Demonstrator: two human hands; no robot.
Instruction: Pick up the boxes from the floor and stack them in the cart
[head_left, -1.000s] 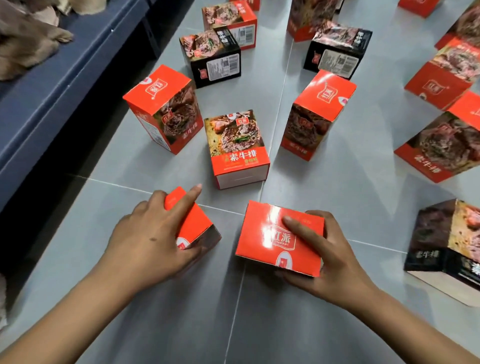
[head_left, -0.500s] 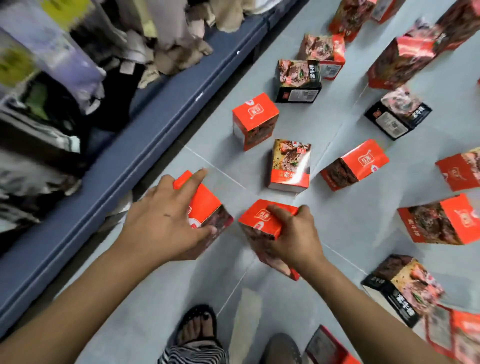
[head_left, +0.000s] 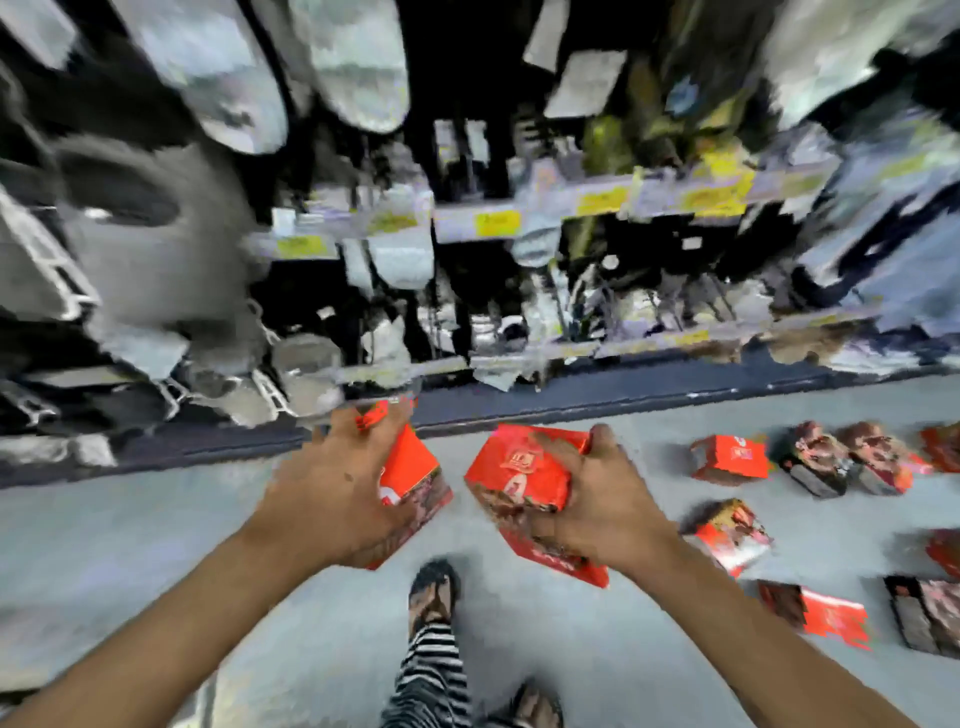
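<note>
Left hand, right hand grip boxes — shelves (smeared) unreadable.

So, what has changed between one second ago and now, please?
Both held boxes came up off the floor. The left hand has raised its red box, and the right hand has raised and tilted the other red box. The view swung up towards the blurred shelves. Unchanged: each hand grips the same box, and the remaining boxes lie on the floor.

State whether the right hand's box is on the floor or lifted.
Lifted: the right hand grips the red box clear of the floor.
</note>
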